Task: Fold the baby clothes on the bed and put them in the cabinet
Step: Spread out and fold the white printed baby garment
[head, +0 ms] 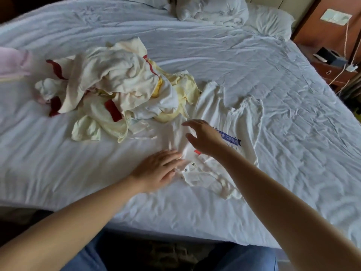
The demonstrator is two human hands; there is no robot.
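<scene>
The person is working on 1 white baby romper point(244, 122), which is lying spread out on the bed point(293, 90), just to the right of a heap of unfolded baby clothes point(117, 90). The left hand point(158, 169) is pressing down flat, fingers straight, at the romper's near-left edge, close beside 2 metal snaps point(193, 164). The right hand point(205, 137) is hovering over the middle of the romper with fingers loosely spread, gripping nothing and partly hiding a blue printed patch.

The task seems to be only beginning. No neatly folded garment is showing anywhere on the sheet, and the romper itself is lying open with both sleeves out, so this looks like smoothing ahead of a 1st fold. The heap of cream, yellow and red-trimmed pieces is lying tangled and waiting. A pink item point(13, 61) is sitting at the frame's left edge, and whether it belongs to the job is unclear. The cabinet is not showing, so all the putting away appears to be left.
</scene>
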